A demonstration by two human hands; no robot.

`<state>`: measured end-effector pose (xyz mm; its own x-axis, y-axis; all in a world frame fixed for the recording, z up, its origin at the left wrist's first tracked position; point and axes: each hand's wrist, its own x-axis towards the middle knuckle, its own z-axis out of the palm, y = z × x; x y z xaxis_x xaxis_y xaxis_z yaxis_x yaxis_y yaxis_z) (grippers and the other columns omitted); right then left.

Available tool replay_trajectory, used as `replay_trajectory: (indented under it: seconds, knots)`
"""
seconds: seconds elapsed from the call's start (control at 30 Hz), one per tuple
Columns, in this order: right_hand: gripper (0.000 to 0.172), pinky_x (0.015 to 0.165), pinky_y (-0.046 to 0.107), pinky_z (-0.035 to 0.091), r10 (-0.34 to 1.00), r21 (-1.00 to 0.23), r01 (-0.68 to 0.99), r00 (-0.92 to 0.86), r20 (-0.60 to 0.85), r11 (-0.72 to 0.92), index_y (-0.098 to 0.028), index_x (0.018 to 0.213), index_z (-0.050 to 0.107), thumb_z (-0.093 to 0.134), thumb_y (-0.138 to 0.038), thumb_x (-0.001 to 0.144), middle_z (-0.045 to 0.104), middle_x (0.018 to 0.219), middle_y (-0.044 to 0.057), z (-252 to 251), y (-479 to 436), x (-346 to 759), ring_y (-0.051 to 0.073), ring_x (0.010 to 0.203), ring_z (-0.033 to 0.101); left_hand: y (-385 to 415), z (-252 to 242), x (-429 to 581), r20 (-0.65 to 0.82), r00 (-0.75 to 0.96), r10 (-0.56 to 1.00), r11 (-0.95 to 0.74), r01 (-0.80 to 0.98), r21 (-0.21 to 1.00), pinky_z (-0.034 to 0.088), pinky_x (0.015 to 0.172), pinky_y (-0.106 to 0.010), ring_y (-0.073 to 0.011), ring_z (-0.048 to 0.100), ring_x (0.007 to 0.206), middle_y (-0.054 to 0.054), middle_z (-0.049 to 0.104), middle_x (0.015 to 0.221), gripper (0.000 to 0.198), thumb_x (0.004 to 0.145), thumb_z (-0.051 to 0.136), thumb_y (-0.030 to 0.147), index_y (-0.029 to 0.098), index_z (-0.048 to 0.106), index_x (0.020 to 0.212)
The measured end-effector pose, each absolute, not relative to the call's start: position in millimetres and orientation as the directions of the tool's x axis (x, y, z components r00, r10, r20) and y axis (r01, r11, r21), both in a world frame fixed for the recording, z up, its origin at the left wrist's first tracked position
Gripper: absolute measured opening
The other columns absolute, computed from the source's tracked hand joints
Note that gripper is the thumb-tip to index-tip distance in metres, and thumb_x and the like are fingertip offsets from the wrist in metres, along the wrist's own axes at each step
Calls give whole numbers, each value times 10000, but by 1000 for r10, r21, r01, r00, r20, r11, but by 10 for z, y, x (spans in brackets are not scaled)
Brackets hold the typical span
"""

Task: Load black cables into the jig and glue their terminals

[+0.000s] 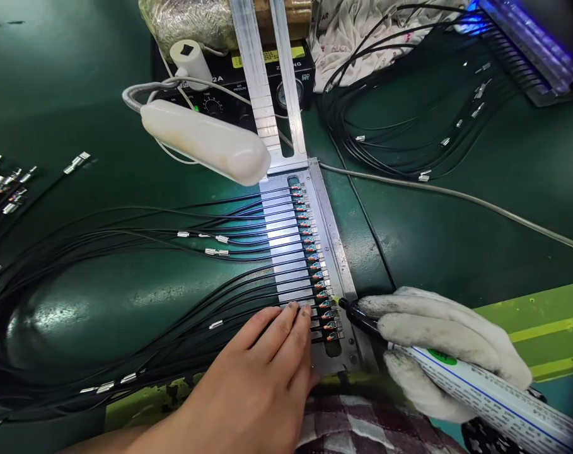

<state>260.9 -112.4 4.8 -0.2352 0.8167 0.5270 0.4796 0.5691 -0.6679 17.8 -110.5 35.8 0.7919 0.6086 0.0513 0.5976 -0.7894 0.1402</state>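
My bare left hand [262, 372] lies flat with fingers stretched out, pressing on the black wires [248, 299] where they enter a metal fixture [336, 252]. Several wire ends with small orange-and-blue tips [312, 255] sit in a row in the fixture's slots. My right hand [437, 334], in a white glove, is closed round a pen-like dispenser [480, 388]. Its black tip [345, 304] touches the lower wire ends, just right of my left fingertips.
A white gooseneck lamp [205, 142] hangs over the fixture's top. Behind it stand a black control box [229, 88] and two metal rails [267, 75]. More black wires with metal terminals [409, 126] coil at upper right. Loose terminals [7, 186] lie left. A green strip [546, 328] borders the right.
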Motion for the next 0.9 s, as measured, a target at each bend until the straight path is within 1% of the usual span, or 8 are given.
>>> replay_trajectory:
  seconds: [0.13,0.27,0.43,0.53,0.7,0.9]
  knots:
    - [220,803,366,596,804,-665,463,-229,548,586,-123,963,699,708,-132,744,737,1031,87,35,-1113,2592,222,868,723,-1131,355,174,43,806,590,-804,582,124,346,1044,-384,-237,580,1178,-72,643,1284,363,1008,399,308,156,695,1152]
    - [256,783,362,606,780,-625,481,-255,571,615,-128,996,686,714,-131,742,740,1023,91,41,-1108,2607,227,871,725,-1153,334,179,64,803,593,-804,587,92,348,1033,-396,-246,586,1160,-92,649,1271,360,1000,407,304,141,698,1136]
    - [203,854,380,598,795,-615,523,-249,553,591,-170,973,688,690,-163,771,734,1065,77,146,-1195,2671,229,870,725,-1178,366,191,34,817,576,-817,573,67,340,1033,-411,-265,575,1181,-102,630,1298,359,987,423,306,133,680,1169]
    - [209,887,367,587,804,-623,521,-264,533,583,-156,972,688,690,-158,763,735,1054,88,170,-1267,2669,227,877,726,-1203,401,174,22,831,556,-830,554,63,330,1043,-403,-263,572,1196,-99,624,1306,373,985,401,284,133,662,1205]
    - [207,806,363,609,799,-597,548,-270,537,586,-169,970,675,694,-178,765,742,1032,92,85,-1303,2606,219,854,726,-1227,394,162,2,828,560,-827,559,61,320,1044,-381,-251,585,1190,-106,623,1304,402,1001,342,246,125,661,1212]
    - [249,822,346,592,792,-624,506,-239,562,596,-130,989,683,702,-142,740,731,1047,102,26,-1279,2592,217,891,717,-1223,356,182,31,820,571,-820,569,68,332,1045,-380,-247,599,1168,-94,647,1272,377,1011,372,276,139,686,1168]
